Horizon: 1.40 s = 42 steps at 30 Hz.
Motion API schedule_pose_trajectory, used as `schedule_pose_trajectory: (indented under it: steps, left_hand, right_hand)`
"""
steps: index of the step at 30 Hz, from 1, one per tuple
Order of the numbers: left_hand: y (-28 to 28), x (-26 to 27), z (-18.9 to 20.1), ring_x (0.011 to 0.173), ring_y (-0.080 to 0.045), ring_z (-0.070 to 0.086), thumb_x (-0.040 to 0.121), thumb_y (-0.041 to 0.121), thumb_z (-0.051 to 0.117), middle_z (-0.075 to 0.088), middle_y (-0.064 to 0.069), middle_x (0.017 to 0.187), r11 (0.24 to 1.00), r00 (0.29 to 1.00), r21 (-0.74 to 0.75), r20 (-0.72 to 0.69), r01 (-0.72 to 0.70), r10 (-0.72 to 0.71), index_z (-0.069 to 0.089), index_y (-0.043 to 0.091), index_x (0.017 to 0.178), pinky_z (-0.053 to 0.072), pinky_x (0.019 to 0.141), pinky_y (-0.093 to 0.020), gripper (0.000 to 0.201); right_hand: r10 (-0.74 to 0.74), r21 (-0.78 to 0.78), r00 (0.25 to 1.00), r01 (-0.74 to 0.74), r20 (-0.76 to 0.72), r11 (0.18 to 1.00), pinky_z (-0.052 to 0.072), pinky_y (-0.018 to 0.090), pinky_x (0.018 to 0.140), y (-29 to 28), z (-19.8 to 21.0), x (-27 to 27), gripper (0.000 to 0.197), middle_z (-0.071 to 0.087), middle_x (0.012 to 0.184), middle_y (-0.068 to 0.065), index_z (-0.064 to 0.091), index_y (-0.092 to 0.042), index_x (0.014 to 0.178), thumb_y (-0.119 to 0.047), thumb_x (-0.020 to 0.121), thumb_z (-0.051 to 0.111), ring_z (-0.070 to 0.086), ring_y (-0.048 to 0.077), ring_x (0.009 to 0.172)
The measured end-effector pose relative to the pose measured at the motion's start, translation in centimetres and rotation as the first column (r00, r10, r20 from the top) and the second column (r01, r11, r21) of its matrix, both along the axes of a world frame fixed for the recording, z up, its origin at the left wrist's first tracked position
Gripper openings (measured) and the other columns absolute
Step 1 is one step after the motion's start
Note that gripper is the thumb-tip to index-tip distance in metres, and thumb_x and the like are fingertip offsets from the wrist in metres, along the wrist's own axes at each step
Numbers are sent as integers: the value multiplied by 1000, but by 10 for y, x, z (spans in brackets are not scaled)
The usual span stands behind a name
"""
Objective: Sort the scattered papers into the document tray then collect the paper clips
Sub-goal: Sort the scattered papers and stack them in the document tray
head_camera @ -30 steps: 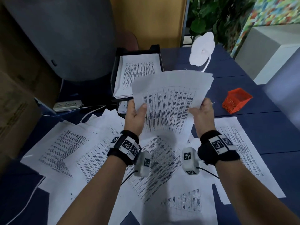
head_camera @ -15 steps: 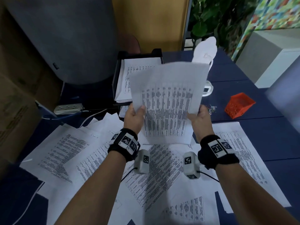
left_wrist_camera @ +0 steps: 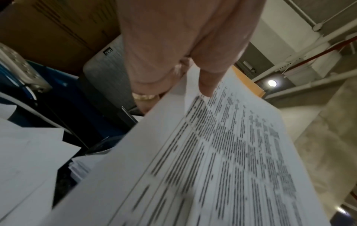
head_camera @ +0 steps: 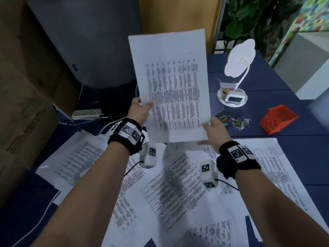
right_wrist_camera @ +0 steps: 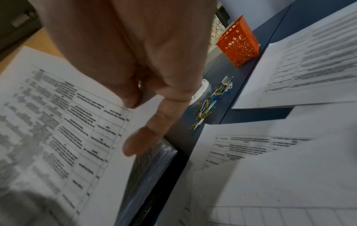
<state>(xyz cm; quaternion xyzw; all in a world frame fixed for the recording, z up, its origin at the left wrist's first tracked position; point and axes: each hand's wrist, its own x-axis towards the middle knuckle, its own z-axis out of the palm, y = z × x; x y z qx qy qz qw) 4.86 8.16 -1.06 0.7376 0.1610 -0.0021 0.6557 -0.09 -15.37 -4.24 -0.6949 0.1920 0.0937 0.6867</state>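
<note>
Since a second ago both hands have carried the sheaf of papers (head_camera: 170, 86) up and away toward 12 o'clock, so it now hides the document tray, and the paper clips (head_camera: 233, 121) have come into sight. Left hand (head_camera: 140, 111) pinches the sheaf's left edge, thumb on the printed face, a gold ring on one finger behind. Right hand (head_camera: 213, 130) touches the bottom right corner with its fingers straight and loose; whether it grips I cannot tell. Loose papers (head_camera: 178, 189) printed with blurred tables lie overlapping across the dark blue table (head_camera: 284, 145) at 6 o'clock. At 3 o'clock the coloured clips sit in a heap, an orange perforated basket (head_camera: 277, 120) just beyond them. A white cloud-shaped lamp (head_camera: 239, 59) stands at 1 o'clock. At 10 o'clock rests a white power strip (head_camera: 87, 114), with a grey ribbed case (left_wrist_camera: 104, 73) bearing a small tag that reads GUSTO
</note>
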Motion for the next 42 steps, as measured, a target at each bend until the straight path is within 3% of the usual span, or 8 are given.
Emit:
schedule_pose_trajectory:
  steps: [6,9,11,14,20,32,38,42]
  left_hand:
    - [2,-16,-16,96,-29,60,83,2,62,53,-8,102,968,982,183,-104,172,-155,28,12,134,54,86,-41,62]
    - [4,-10,-13,80,-23,61,83,-3,59,52,-8,110,968,998,243,4,58,-61,21,25,143,58,65,-35,76]
    - [7,1,-9,71,-20,61,87,0,58,57,-6,100,942,994,334,107,-30,-6,34,24,131,59,62,-38,55]
    - [10,23,-6,86,-25,63,90,7,56,62,-10,106,859,987,511,150,-32,-53,55,17,105,56,79,-41,17]
    - [11,56,-10,128,-23,43,85,10,66,42,-8,141,772,983,622,20,133,-185,46,10,136,36,108,-31,55]
    - [6,63,-31,132,-29,25,91,49,51,26,-5,149,210,966,959,-149,193,-210,68,14,109,25,107,-46,42]
    - [4,44,-39,115,-26,45,97,37,31,54,-5,118,274,948,931,-165,241,-272,60,12,111,33,98,-45,41]
    - [1,16,-54,141,-23,18,97,40,38,27,-4,150,304,938,914,-175,268,-301,32,18,141,19,110,-48,49]
  right_hand:
    - [-25,-22,996,27,91,999,59,34,53,18,19,29,17,51,125,11,47,-9,114,-7,99,40,55,28,98]
    - [-9,-33,991,14,137,999,54,24,48,24,22,47,24,57,119,9,48,-13,111,3,95,39,60,22,90]
    - [-11,-66,987,22,163,998,53,21,49,27,24,60,31,58,117,8,49,-11,111,10,91,39,62,18,83]
    - [-39,-122,979,64,200,990,57,24,51,30,24,79,31,59,111,8,50,-8,109,14,87,42,62,17,73]
    - [-101,-354,965,185,241,917,58,37,75,30,15,112,34,60,98,5,50,-16,106,8,82,57,62,14,67]
    - [155,-830,984,-12,90,557,51,32,86,32,14,119,25,68,103,16,70,2,98,1,83,50,61,31,101]
    - [252,-849,968,-142,-11,509,46,28,80,28,9,100,27,66,110,13,70,-8,106,-9,88,50,61,31,103]
    - [271,-775,939,-7,212,632,45,28,89,15,-1,71,28,64,110,16,70,-9,109,-8,87,53,61,30,101]
